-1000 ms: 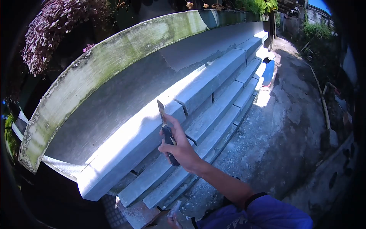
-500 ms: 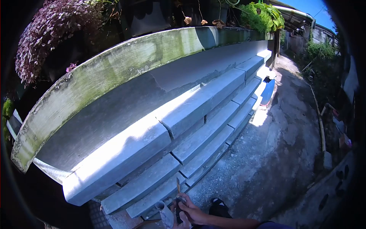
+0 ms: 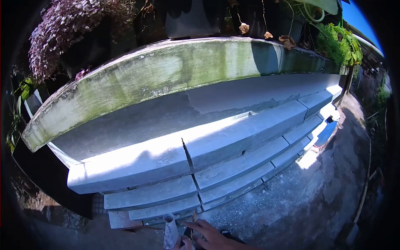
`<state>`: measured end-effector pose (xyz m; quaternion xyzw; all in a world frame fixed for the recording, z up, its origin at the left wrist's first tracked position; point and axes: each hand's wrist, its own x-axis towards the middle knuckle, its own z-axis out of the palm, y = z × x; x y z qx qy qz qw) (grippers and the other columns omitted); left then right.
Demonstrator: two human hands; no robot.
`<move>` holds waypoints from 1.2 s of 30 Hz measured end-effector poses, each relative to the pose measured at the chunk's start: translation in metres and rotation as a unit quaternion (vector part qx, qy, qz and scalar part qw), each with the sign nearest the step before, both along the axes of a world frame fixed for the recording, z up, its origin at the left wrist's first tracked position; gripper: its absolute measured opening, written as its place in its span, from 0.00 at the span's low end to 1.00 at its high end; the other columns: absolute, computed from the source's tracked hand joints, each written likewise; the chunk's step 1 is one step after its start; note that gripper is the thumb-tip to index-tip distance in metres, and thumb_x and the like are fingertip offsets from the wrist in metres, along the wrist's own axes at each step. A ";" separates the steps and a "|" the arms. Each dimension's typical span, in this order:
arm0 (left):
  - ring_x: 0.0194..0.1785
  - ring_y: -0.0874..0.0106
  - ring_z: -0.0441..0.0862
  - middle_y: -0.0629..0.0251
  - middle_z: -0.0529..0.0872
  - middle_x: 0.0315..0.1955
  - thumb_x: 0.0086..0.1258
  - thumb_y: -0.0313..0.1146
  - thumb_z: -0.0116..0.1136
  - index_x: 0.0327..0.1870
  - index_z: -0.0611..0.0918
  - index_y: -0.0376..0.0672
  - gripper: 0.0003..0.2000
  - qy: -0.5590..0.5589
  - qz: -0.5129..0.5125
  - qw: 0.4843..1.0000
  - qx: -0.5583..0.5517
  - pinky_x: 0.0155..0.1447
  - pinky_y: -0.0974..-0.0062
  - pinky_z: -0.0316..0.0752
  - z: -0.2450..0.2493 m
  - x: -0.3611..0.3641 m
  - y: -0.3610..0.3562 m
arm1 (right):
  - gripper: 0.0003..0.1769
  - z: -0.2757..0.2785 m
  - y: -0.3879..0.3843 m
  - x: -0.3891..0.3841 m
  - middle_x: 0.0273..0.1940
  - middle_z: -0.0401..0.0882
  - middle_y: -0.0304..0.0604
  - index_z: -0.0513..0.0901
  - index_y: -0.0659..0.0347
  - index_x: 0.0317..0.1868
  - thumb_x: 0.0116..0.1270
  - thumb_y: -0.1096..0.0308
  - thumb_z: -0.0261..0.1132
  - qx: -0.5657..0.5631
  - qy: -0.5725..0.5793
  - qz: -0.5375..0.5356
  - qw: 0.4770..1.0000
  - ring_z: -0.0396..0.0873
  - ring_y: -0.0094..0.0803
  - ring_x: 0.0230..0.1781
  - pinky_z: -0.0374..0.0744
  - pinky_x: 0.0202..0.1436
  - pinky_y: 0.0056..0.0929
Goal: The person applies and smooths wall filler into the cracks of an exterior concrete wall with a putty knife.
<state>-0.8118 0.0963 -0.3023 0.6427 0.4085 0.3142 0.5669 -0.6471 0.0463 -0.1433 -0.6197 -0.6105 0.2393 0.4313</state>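
Note:
My left hand (image 3: 182, 243), low in the view, is closed around a pale, tapered tube (image 3: 170, 233) with a round open top, smeared with grey. Just right of it, my right hand (image 3: 209, 236) has its index finger stretched toward the tube. Its other fingers are bent by a small tool with a thin brownish blade (image 3: 194, 215) pointing up; the dark handle is mostly hidden between the hands. Both hands are in front of stepped grey concrete ledges (image 3: 162, 195), near a dark vertical gap (image 3: 187, 155) between the slabs.
A curved, mossy concrete rim (image 3: 166, 68) overhangs the ledges, with purple-leaved plants (image 3: 79, 31) and green plants (image 3: 335, 43) above. Rough paving (image 3: 266, 212) runs along the right. A blue object (image 3: 325, 134) stands at the far end. My dark shoe shows beside my right hand.
The view has turned, so the ledges appear more level and shifted right. My right index finger has stretched out from its curl round the tool, and the tube appears more upright.

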 end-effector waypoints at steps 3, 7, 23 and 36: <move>0.64 0.51 0.74 0.44 0.76 0.60 0.60 0.35 0.58 0.71 0.68 0.33 0.34 -0.016 0.002 1.000 0.003 0.69 0.57 0.68 0.013 0.024 -0.012 | 0.29 0.021 0.000 0.027 0.56 0.78 0.58 0.80 0.55 0.63 0.58 0.65 0.69 0.002 -0.032 0.088 0.996 0.75 0.58 0.58 0.74 0.64 0.49; 0.64 0.50 0.73 0.43 0.75 0.61 0.58 0.35 0.59 0.72 0.67 0.33 0.36 -0.056 -0.028 0.996 0.061 0.70 0.56 0.68 0.048 0.059 -0.008 | 0.27 0.024 0.012 0.045 0.56 0.81 0.57 0.81 0.60 0.61 0.59 0.73 0.68 0.059 -0.255 0.086 0.961 0.77 0.57 0.61 0.75 0.67 0.49; 0.55 0.57 0.86 0.53 0.87 0.49 0.59 0.40 0.57 0.55 0.83 0.36 0.24 0.106 0.162 0.664 0.722 0.61 0.62 0.76 0.283 -0.012 0.250 | 0.39 0.229 0.111 0.085 0.18 0.66 0.31 0.74 0.54 0.23 0.42 0.24 0.76 0.402 -0.304 0.130 0.854 0.69 0.30 0.17 0.68 0.27 0.27; 0.44 0.60 0.90 0.57 0.91 0.43 0.62 0.40 0.54 0.48 0.87 0.37 0.19 0.065 0.189 0.632 0.748 0.53 0.64 0.81 0.256 -0.017 0.270 | 0.17 0.238 0.241 0.075 0.20 0.65 0.35 0.70 0.54 0.22 0.51 0.54 0.69 0.529 -0.440 0.146 0.711 0.71 0.32 0.18 0.69 0.24 0.31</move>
